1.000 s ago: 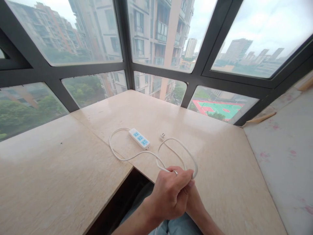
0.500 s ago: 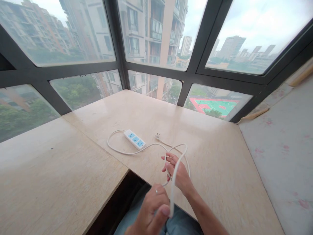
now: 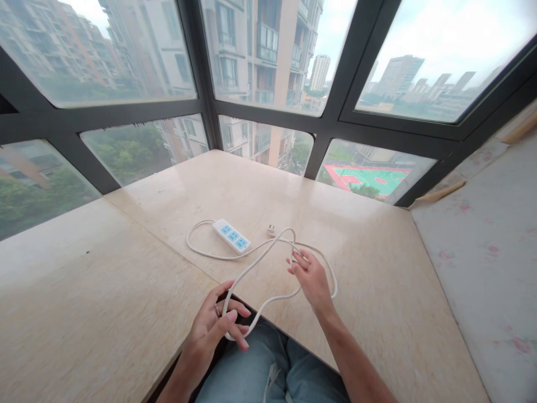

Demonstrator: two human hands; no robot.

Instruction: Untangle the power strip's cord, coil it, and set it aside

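A white power strip [image 3: 231, 237] with blue socket faces lies on the stone-look counter. Its white cable [image 3: 277, 298] runs out in loops toward me. One bend of the cable passes through my left hand [image 3: 213, 322], between thumb and curled fingers, above the counter's front edge. My right hand [image 3: 311, 278] pinches the cable further right, where strands cross near its fingertips. The three-pin plug [image 3: 271, 230] rests on the counter just right of the strip, prongs pointing away from me.
The counter [image 3: 104, 291] has a cut-out at the front where my legs [image 3: 255, 364] sit. Dark window frames [image 3: 268, 118] close off the back and left. A flowered wall [image 3: 478, 268] bounds the right side.
My left hand has moved left and away from my body, drawing a wide cable loop with it. The right hand has shifted slightly right and farther from me.
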